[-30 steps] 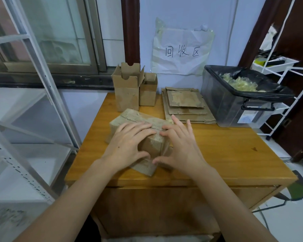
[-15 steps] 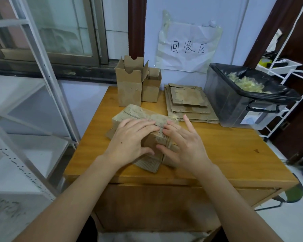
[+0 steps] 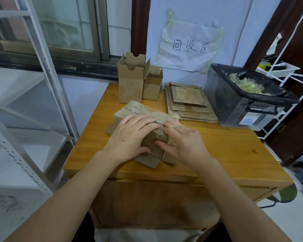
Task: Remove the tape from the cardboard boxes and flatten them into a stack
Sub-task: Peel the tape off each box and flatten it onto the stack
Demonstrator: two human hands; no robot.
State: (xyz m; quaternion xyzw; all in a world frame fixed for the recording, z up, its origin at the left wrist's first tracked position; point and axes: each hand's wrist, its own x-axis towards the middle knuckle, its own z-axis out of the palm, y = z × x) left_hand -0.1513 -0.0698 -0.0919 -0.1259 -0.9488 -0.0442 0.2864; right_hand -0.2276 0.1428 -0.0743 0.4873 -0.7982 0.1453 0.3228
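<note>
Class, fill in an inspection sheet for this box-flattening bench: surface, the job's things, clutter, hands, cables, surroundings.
Surface: wooden table, a small dark mark near its right side.
Job's things: taped box under both hands; two open upright boxes at the back; flattened stack beside them.
Clutter: dark bin on the table's right, pale peeled tape inside.
Hands: left hand holds the box; right hand has its fingertips at the tape seam.
Cables: nothing seen.
Surroundings: paper sign on the wall, metal shelving left, white rack right.
</note>
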